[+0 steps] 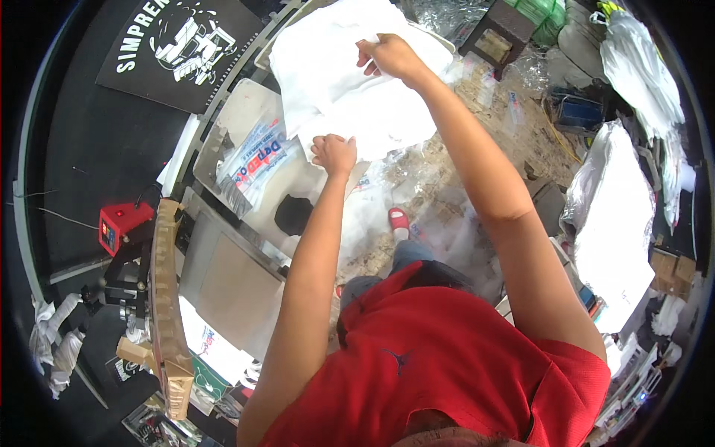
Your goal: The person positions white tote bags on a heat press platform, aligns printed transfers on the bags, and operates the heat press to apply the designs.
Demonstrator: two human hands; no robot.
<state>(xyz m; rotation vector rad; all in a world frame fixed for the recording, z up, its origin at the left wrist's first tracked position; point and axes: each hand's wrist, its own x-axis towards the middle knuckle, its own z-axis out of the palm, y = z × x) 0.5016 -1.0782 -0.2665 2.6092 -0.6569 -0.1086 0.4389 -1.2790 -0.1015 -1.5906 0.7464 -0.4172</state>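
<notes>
A pile of white cloth, possibly garments, is heaped at the top middle and hangs over the near edge of what it lies on. My left hand is at its near left edge, with the fingers curled over the fabric. Farther off, my right hand rests on the upper right part of the cloth. Its fingers are bent and spread apart, with no fold seen between them. The overexposed white hides the cloth's seams and folds.
Left of the cloth, a clear printed plastic bag lies on a pale surface. A dark box stands beyond the cloth to the right. Plastic scraps litter the floor around my red sandal. Silvery wrapped bundles line the right side.
</notes>
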